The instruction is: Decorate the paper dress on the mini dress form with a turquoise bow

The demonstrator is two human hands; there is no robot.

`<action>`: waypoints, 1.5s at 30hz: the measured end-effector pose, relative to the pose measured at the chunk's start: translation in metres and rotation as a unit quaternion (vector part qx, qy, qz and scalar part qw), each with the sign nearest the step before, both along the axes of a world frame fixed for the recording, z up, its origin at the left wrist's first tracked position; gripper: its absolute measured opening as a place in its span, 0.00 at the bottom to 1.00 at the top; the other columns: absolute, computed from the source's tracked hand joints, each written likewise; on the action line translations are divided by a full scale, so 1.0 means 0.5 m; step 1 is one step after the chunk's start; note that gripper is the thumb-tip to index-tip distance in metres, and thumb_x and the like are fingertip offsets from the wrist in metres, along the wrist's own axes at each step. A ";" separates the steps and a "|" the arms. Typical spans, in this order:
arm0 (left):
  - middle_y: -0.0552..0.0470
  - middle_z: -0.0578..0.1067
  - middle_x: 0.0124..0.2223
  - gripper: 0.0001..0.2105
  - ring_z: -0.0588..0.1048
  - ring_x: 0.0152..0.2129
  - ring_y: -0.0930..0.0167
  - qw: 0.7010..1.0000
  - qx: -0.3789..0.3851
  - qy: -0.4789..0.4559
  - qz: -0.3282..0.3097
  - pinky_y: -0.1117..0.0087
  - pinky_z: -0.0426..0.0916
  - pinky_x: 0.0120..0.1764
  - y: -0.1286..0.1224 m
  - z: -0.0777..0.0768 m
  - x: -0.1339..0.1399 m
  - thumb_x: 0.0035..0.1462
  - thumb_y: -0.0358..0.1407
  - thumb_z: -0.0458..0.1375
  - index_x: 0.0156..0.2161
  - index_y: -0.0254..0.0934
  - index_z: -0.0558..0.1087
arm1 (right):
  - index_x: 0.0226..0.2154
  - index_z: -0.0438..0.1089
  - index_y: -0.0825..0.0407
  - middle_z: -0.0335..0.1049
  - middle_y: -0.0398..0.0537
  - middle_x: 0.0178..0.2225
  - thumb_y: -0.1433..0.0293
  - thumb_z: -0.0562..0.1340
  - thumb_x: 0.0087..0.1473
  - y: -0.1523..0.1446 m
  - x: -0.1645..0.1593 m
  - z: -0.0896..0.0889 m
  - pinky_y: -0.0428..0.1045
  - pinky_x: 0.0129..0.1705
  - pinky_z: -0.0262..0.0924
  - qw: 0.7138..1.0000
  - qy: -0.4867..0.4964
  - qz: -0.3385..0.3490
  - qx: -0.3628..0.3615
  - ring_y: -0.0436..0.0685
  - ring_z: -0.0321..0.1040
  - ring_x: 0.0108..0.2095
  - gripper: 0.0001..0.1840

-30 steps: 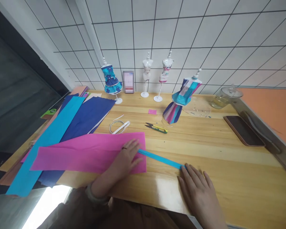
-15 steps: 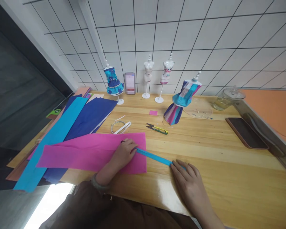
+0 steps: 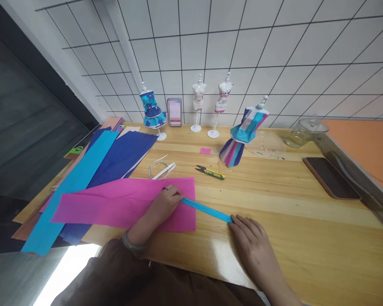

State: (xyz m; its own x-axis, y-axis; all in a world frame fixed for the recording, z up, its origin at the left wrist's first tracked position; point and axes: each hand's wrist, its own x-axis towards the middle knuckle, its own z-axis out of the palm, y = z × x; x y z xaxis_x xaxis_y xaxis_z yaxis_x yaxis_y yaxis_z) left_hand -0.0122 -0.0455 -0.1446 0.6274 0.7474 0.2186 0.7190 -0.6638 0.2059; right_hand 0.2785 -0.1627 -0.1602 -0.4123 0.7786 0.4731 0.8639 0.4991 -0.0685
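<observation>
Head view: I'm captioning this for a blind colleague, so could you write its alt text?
A person's left hand, on a pink sheet, and right hand, on a wooden table, touch a narrow blue strip between them. Scissors lie beyond the strip, and four small mannequins stand behind.

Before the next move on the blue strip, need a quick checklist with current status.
1. Left grip on the blue strip: ok, fingers at its left end, over the pink sheet.
2. Right grip on the strip: ok, fingertips at its right part, over the bare wooden table.
3. Strip straight between the hands: ok, no bend seen.
4. Both strip ends visible: not ok, fingers cover them.
5. Pink sheet smooth: not ok, creases show in its left part.
6. Snips clear of both hands: ok, lying apart, beyond the strip.
</observation>
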 end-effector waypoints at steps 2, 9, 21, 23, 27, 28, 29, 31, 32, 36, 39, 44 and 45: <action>0.47 0.71 0.35 0.11 0.67 0.33 0.69 0.999 0.031 0.036 -0.018 0.68 0.64 0.36 0.000 -0.003 -0.005 0.61 0.28 0.49 0.39 0.35 0.74 | 0.46 0.68 0.59 0.73 0.55 0.46 0.76 0.47 0.61 -0.001 0.001 -0.002 0.59 0.53 0.54 1.000 -0.008 -0.003 -0.002 0.61 0.65 0.49 0.18; 0.46 0.69 0.38 0.10 0.67 0.35 0.66 0.988 0.079 0.124 -0.054 0.65 0.65 0.35 -0.010 0.005 -0.015 0.60 0.27 0.49 0.44 0.35 0.70 | 0.49 0.66 0.60 0.72 0.55 0.48 0.76 0.46 0.61 -0.006 -0.002 0.003 0.59 0.54 0.53 0.999 -0.031 -0.008 -0.013 0.61 0.65 0.50 0.19; 0.43 0.71 0.43 0.14 0.67 0.40 0.65 0.995 0.038 0.094 -0.007 0.62 0.67 0.41 -0.016 0.007 -0.027 0.58 0.25 0.48 0.48 0.35 0.70 | 0.47 0.68 0.62 0.73 0.58 0.46 0.76 0.46 0.61 -0.008 -0.016 0.021 0.61 0.52 0.54 0.997 -0.072 -0.022 -0.004 0.62 0.68 0.47 0.20; 0.42 0.71 0.44 0.14 0.68 0.42 0.64 0.995 0.031 0.090 0.009 0.61 0.67 0.44 -0.024 0.018 -0.008 0.58 0.25 0.47 0.47 0.34 0.70 | 0.47 0.69 0.62 0.73 0.58 0.46 0.76 0.46 0.61 -0.008 -0.017 0.021 0.61 0.52 0.54 0.997 -0.078 -0.020 0.004 0.63 0.68 0.47 0.20; 0.41 0.68 0.54 0.17 0.63 0.54 0.63 0.996 0.046 0.057 -0.059 0.60 0.57 0.56 -0.067 0.023 0.072 0.61 0.29 0.44 0.52 0.30 0.66 | 0.46 0.70 0.63 0.73 0.59 0.46 0.75 0.46 0.61 -0.007 -0.018 0.021 0.61 0.52 0.54 0.996 -0.083 -0.017 0.007 0.63 0.67 0.48 0.20; 0.41 0.66 0.57 0.18 0.59 0.57 0.62 0.994 0.049 0.054 -0.083 0.59 0.54 0.58 -0.082 0.020 0.094 0.62 0.34 0.44 0.54 0.29 0.65 | 0.46 0.70 0.63 0.73 0.59 0.46 0.75 0.46 0.61 -0.007 -0.018 0.021 0.61 0.52 0.54 0.996 -0.082 -0.017 0.006 0.63 0.68 0.47 0.21; 0.40 0.63 0.60 0.22 0.56 0.59 0.61 0.992 0.045 0.053 -0.106 0.58 0.52 0.59 -0.095 0.016 0.115 0.62 0.41 0.45 0.56 0.29 0.63 | 0.46 0.70 0.63 0.73 0.59 0.46 0.75 0.46 0.61 -0.007 -0.018 0.021 0.60 0.52 0.55 0.997 -0.080 -0.017 0.005 0.63 0.68 0.47 0.21; 0.42 0.60 0.62 0.30 0.53 0.61 0.61 0.991 0.027 0.049 -0.119 0.60 0.49 0.60 -0.116 0.007 0.144 0.60 0.51 0.45 0.59 0.30 0.59 | 0.45 0.70 0.62 0.73 0.59 0.46 0.74 0.46 0.61 -0.006 -0.018 0.021 0.60 0.52 0.55 0.997 -0.076 -0.018 0.005 0.63 0.68 0.47 0.21; 0.42 0.59 0.63 0.32 0.53 0.61 0.62 0.991 0.021 0.053 -0.122 0.60 0.48 0.60 -0.122 0.002 0.151 0.59 0.53 0.45 0.60 0.30 0.58 | 0.45 0.71 0.62 0.73 0.59 0.45 0.74 0.46 0.61 -0.006 -0.018 0.020 0.60 0.52 0.55 0.997 -0.074 -0.019 0.004 0.63 0.68 0.47 0.21; 0.42 0.56 0.64 0.36 0.51 0.62 0.62 0.990 0.013 0.075 -0.116 0.59 0.45 0.61 -0.120 -0.012 0.139 0.58 0.57 0.40 0.61 0.31 0.55 | 0.45 0.70 0.62 0.73 0.59 0.46 0.74 0.47 0.61 -0.008 -0.017 0.019 0.60 0.52 0.55 0.997 -0.072 -0.015 0.004 0.63 0.67 0.48 0.19; 0.43 0.54 0.65 0.36 0.50 0.63 0.62 0.990 0.016 0.087 -0.109 0.60 0.43 0.61 -0.108 -0.016 0.115 0.58 0.58 0.39 0.62 0.31 0.53 | 0.46 0.70 0.62 0.72 0.60 0.47 0.75 0.49 0.60 -0.010 -0.014 0.019 0.59 0.52 0.55 0.997 -0.076 -0.011 0.002 0.63 0.66 0.49 0.19; 0.45 0.54 0.65 0.35 0.50 0.62 0.61 0.992 -0.010 0.095 -0.080 0.53 0.41 0.60 -0.099 -0.016 0.093 0.57 0.58 0.38 0.62 0.37 0.53 | 0.48 0.69 0.61 0.71 0.60 0.48 0.76 0.50 0.58 -0.009 -0.010 0.021 0.59 0.51 0.56 0.995 -0.102 -0.002 -0.003 0.62 0.66 0.49 0.19; 0.45 0.54 0.65 0.35 0.50 0.62 0.61 0.992 -0.018 0.094 -0.076 0.51 0.41 0.60 -0.099 -0.015 0.091 0.57 0.59 0.38 0.62 0.38 0.53 | 0.48 0.68 0.61 0.71 0.60 0.48 0.76 0.50 0.58 -0.008 -0.010 0.021 0.59 0.51 0.56 0.994 -0.107 -0.001 -0.004 0.62 0.66 0.49 0.19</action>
State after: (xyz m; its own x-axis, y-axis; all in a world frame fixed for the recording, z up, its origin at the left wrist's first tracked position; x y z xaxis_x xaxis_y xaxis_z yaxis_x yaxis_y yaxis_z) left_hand 0.0335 -0.0952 -0.1520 0.7608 0.6461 0.0611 0.6390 -0.7623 0.1027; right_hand 0.2737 -0.1668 -0.1495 -0.5021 0.7823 0.3687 0.8596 0.4982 0.1135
